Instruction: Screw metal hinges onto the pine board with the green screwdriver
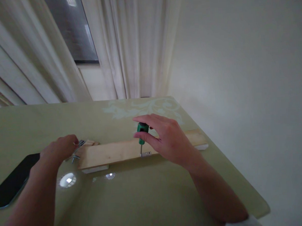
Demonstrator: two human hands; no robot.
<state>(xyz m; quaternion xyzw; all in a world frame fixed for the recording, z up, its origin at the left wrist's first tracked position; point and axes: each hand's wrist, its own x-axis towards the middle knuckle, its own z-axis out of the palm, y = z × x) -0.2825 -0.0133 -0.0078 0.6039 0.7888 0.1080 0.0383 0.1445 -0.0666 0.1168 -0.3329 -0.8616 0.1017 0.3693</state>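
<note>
Right hand [167, 136]: fingers and thumb closed around the green-and-black handle of a short screwdriver with a thin metal shaft [142, 127]. Tool stands nearly upright, tip down at the left end of a small silver metal plate with holes [146, 154], which lies at the near edge of a long, pale wooden plank [117, 152]. The steep hold presumably keeps the shaft in line with a fastener there; the tip's exact seating is too small to confirm. Plank lies flat across the pale green, glossy desk [125, 203], raised on a white block under its left end [95, 169] and another under its right [201, 146], apparently to hold it level and clear of the surface. Left hand [59, 149]: beyond the plank's left end, fingers bent at loose silver metal hardware [75, 158]; whether they grip any piece, cannot tell. Hardware sits just beside the plank, likely for easy reach. Flat black rectangular slab [14, 179] lies by the left forearm.
</note>
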